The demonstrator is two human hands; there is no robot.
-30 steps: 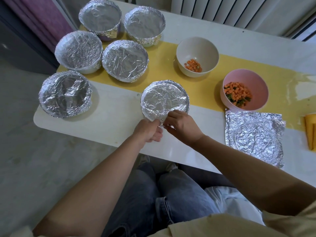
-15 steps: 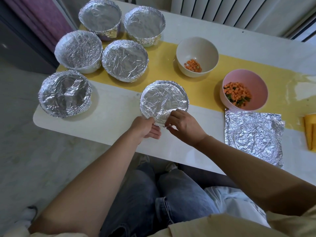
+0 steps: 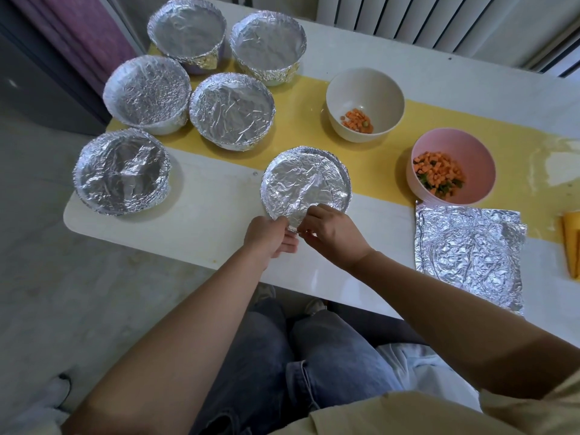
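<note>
Foil dish (image 3: 306, 180) sits on the table (image 3: 188, 227) straight ahead of me, at the near edge of the yellow runner (image 3: 301, 120), with its near rim just past my knuckles. It is round, so no long axis matters. What matters is that the loose lip of foil points back at me, between my two hands. My left hand (image 3: 266, 237) and right hand (image 3: 332, 233) meet there, fingertips almost touching, each pinching that lip from its own side; neither is nearer. I judge the next fold goes down and under the rim. Against a second ago it has barely shifted. My hands have stayed at the same spot, the right one creeping slightly leftward along the rim.
</note>
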